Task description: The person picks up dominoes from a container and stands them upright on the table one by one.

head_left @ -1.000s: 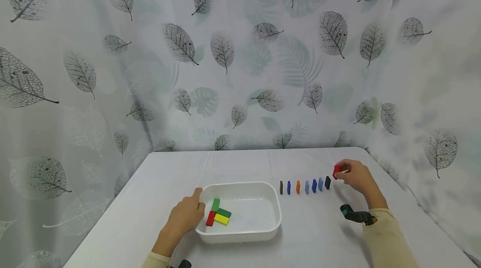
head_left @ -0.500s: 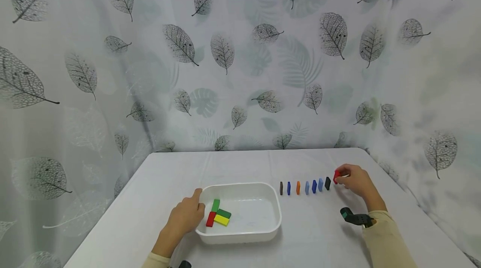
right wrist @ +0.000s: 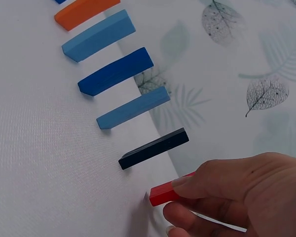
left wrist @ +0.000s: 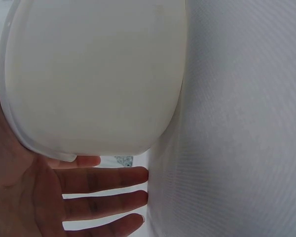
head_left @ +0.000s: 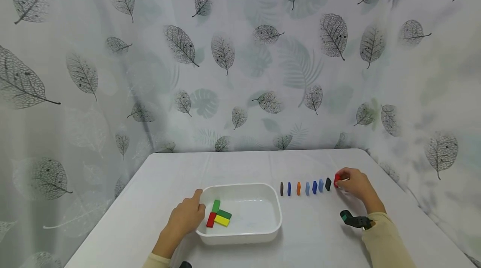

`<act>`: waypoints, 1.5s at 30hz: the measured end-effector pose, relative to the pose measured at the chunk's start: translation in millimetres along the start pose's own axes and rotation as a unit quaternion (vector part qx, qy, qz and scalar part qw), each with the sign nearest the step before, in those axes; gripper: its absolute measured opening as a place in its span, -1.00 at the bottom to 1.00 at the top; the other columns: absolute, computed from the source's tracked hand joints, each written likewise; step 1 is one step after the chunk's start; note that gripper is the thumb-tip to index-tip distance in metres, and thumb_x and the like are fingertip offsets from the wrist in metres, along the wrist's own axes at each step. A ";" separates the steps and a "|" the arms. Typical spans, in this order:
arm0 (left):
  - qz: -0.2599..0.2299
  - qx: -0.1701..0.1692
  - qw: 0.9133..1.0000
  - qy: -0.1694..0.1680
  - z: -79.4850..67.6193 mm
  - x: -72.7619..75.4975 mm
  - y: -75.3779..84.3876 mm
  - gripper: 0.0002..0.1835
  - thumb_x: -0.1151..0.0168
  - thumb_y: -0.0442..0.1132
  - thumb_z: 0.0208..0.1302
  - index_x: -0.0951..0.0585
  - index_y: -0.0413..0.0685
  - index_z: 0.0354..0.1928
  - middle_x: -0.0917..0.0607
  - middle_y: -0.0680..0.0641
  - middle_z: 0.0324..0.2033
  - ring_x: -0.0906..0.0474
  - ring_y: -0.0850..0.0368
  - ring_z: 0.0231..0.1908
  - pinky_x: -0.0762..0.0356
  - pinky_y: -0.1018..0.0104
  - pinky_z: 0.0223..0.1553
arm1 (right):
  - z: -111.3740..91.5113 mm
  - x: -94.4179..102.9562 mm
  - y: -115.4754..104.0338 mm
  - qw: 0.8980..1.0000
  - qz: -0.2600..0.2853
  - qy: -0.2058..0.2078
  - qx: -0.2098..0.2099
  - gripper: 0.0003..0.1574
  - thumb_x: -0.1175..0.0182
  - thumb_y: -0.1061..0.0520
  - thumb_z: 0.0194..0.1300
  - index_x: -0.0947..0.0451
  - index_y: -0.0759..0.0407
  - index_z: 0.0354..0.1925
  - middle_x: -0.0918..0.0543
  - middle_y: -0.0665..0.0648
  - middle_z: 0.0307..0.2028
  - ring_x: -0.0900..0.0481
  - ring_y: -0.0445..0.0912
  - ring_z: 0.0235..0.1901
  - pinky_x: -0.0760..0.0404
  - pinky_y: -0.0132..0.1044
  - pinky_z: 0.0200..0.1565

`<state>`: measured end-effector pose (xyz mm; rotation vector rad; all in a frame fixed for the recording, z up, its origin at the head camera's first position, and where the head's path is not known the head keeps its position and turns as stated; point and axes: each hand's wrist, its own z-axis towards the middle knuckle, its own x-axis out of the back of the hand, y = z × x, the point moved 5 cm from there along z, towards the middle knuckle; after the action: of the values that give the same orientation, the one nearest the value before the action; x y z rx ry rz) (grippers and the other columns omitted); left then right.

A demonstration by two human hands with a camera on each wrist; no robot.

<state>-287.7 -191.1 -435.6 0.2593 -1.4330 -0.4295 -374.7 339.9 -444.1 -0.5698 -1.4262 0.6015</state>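
Observation:
My right hand (head_left: 355, 183) pinches a red domino (right wrist: 163, 193) between thumb and fingers, low at the right end of a row of standing dominoes. Beside it in the row stands a black domino (right wrist: 154, 148), with a small gap between. Further along come light blue (right wrist: 133, 107), dark blue (right wrist: 116, 71) and orange (head_left: 298, 188) dominoes, with a dark brown one (head_left: 281, 189) at the left end. My left hand (head_left: 186, 216) rests against the left end of a white tray (head_left: 240, 238), its thumb at the rim. In the left wrist view, several of its fingers extend straight beneath the rim.
Inside the tray, at its left side, lie two green dominoes (head_left: 216, 206), a red one (head_left: 211, 220) and a yellow one (head_left: 221, 221). A white cloth covers the table (head_left: 233, 168). A leaf-patterned curtain (head_left: 240, 72) hangs behind and at the sides.
My right hand has come down and slightly toward me with the red domino, to the table by the black one. My left hand and the tray stay in place.

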 end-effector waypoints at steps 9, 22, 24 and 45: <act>-0.001 -0.005 1.000 0.001 0.1 0.4 1.5 -0.45 -0.06 -0.27 0.42 -0.40 -0.32 0.40 -0.73 -0.18 -0.32 -0.45 0.06 -0.63 -0.41 0.22 -0.64 | 1.3 -4.3 5.6 1.000 -0.003 -0.011 -0.011 -0.64 -0.29 0.32 0.31 -0.54 0.47 0.04 -0.65 0.38 -0.11 -0.60 0.13 -0.19 -0.69 -0.10 -0.20; -0.004 -0.006 1.000 0.002 0.4 -0.5 1.8 -0.46 -0.08 -0.27 0.42 -0.40 -0.32 0.40 -0.74 -0.23 -0.23 -0.46 0.06 -0.60 -0.43 0.22 -0.63 | 1.1 -6.6 4.1 1.000 -0.011 -0.014 -0.011 -0.65 -0.30 0.33 0.31 -0.54 0.47 0.03 -0.65 0.38 -0.11 -0.59 0.15 -0.17 -0.68 -0.07 -0.19; -0.003 -0.006 1.000 0.002 0.3 -0.7 1.8 -0.45 -0.07 -0.27 0.42 -0.40 -0.32 0.40 -0.74 -0.23 -0.23 -0.46 0.06 -0.59 -0.43 0.22 -0.62 | 1.2 -7.0 4.2 1.000 -0.012 -0.013 -0.015 -0.64 -0.30 0.33 0.31 -0.53 0.46 0.04 -0.65 0.38 -0.11 -0.59 0.15 -0.16 -0.68 -0.06 -0.17; -0.005 -0.004 1.000 0.001 -0.9 0.1 3.2 -0.44 -0.06 -0.28 0.42 -0.39 -0.33 0.41 -0.74 -0.23 -0.24 -0.45 0.06 -0.60 -0.41 0.22 -0.63 | 1.7 -3.2 6.5 0.999 -0.004 -0.028 -0.016 -0.52 -0.32 0.31 0.30 -0.48 0.52 0.12 -0.63 0.44 -0.07 -0.61 0.18 -0.15 -0.69 -0.05 -0.17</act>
<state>-286.4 -188.4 -434.3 0.2594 -1.4284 -0.4433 -376.9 342.4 -450.8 -0.5750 -1.4927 0.5937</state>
